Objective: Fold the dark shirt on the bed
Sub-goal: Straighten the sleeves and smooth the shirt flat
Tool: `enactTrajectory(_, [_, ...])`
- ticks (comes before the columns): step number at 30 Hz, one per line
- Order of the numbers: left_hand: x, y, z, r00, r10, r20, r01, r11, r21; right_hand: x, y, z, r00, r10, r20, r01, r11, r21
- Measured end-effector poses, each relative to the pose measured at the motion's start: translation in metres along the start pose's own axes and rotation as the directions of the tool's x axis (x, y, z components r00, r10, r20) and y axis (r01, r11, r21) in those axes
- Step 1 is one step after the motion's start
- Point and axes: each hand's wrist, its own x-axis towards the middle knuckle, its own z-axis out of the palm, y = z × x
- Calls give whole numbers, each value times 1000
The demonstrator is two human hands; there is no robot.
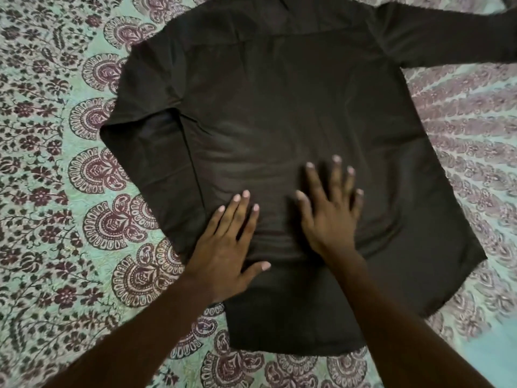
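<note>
The dark shirt [279,107] lies back-up and spread flat on the bed, collar toward the far edge of the view. Its left sleeve is folded in along the left side of the body, while the right sleeve [447,32] stretches out to the upper right. My left hand [226,247] rests flat with straight fingers on the lower left part of the shirt. Beside it, my right hand [330,211] presses flat with spread fingers on the lower middle of the shirt. Neither hand holds any cloth.
A patterned bedsheet [56,163] in pale green with maroon floral and paisley prints covers the bed all around the shirt. The shirt's hem [293,351] lies near the bottom of the view.
</note>
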Motion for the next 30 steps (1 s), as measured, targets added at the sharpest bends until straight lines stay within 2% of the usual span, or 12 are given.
enactTrajectory(2, [-10,15,7,999,23,33,-23,1000,12,3,-20,9,975,-209,70,210,978,-9])
enactTrajectory(4, [-25,22,10,997,54,47,-55,998,7,-11,-13,14,971,-223,87,226,974,-25])
enactTrajectory(8, [-53,33,15,986,159,56,-159,987,-9,-79,56,-2,999,15,42,-11,996,-85])
enactTrajectory(12, [-64,55,17,979,188,81,-188,982,-4,-131,117,-21,942,328,77,-324,944,-60])
enactTrajectory(14, [-53,64,13,982,183,52,-184,983,9,-128,118,-22,937,343,67,-341,939,-39])
enactTrajectory(16, [-32,72,10,989,145,15,-145,989,8,-104,105,-21,971,236,30,-236,972,-23])
enactTrajectory(18, [-15,79,12,996,78,38,-79,997,13,-77,87,-16,999,-14,53,14,1000,-12])
enactTrajectory(20, [-12,90,18,999,27,40,-28,999,32,-63,87,-10,972,-216,93,221,974,-45])
enactTrajectory(21, [-17,94,22,999,12,40,-14,999,35,-61,95,-8,971,-222,87,228,972,-63])
enactTrajectory(23, [-33,107,30,998,44,50,-45,999,24,-71,129,-12,999,-40,33,41,998,-54])
enactTrajectory(26, [-63,123,40,983,165,80,-166,986,1,-100,181,-26,972,236,-19,-236,971,-35])
enactTrajectory(30, [-67,141,36,966,252,55,-253,968,4,-101,208,-35,927,374,-32,-374,927,2])
